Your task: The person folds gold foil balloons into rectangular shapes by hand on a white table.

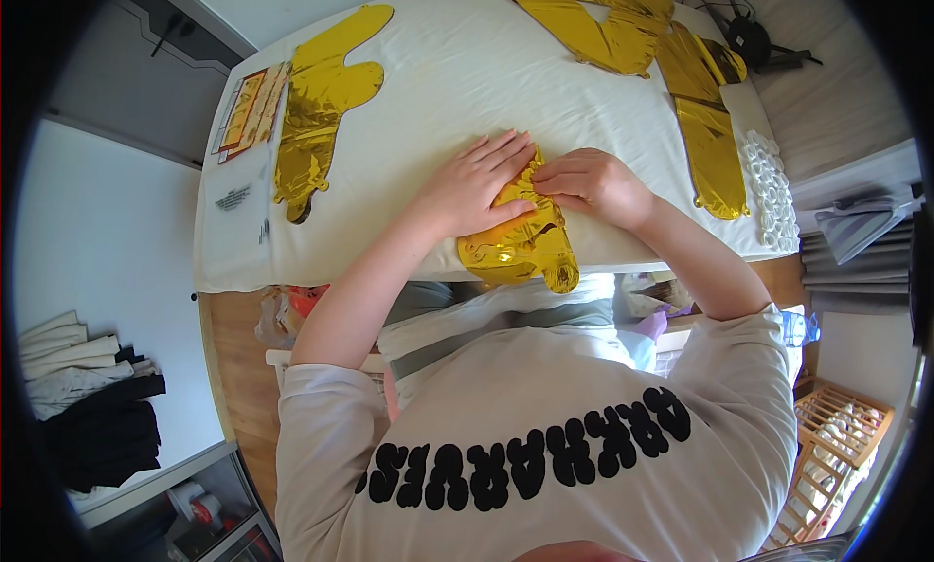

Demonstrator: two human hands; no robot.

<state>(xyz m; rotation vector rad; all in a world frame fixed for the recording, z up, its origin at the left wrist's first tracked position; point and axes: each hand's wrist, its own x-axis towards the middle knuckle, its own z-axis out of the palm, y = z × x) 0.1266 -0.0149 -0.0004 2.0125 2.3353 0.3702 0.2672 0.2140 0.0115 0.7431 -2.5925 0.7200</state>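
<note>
gold foil balloon (520, 236) lies flat at the near edge of the counter (457, 66), its lower end hanging just over that edge. we press it down with both hands. our left hand (472, 184) lies flat on the balloon's upper left part, fingers spread and pointing toward the far right, palm against the foil. our right hand (589, 181) is curled beside it, its grip pressed together, fingertips pinching the balloon's top edge where the foil creases. the two hands almost touch at the fingertips.

the counter is covered in a white cloth. toward its left edge lies another flat gold foil balloon (316, 109), long and lobed, reaching from the far side down to the middle of that side. just left of it, at the left edge, sits a clear plastic package (243, 144) with gold and orange contents in its upper part. at the far edge, right of centre, more gold foil shapes (593, 17) overlap one another. along the right edge a long gold foil balloon (705, 124) runs toward the near right corner, and beside it, at the very edge, lies a strip of small white round pieces (773, 187).
</note>
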